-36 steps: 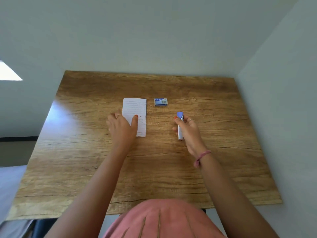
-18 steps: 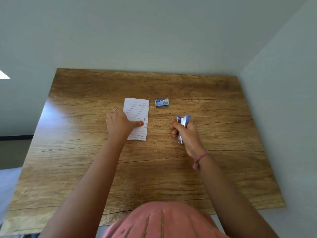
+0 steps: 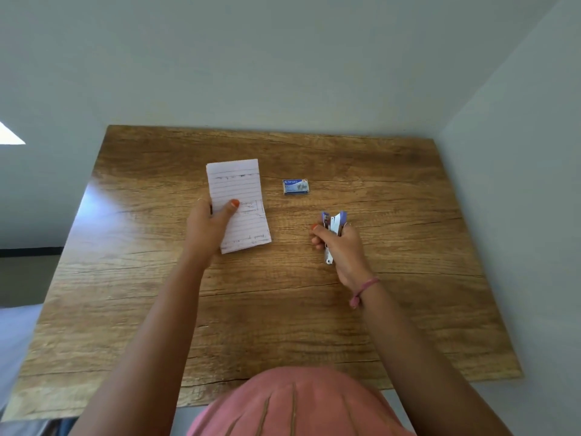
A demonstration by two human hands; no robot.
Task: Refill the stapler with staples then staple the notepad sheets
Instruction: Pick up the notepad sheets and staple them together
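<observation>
Soft daylight, glare on table (image 3: 103,196)

Our arms are bare to the bottom edge of the view, with no sleeves showing. Our nails are painted orange-red on both hands. A pink cord bracelet (image 3: 364,291) with a small knot circles our right wrist, and thin rings sit on a finger of each hand. Our top (image 3: 292,404) is salmon pink with faint darker vertical lines.
</observation>
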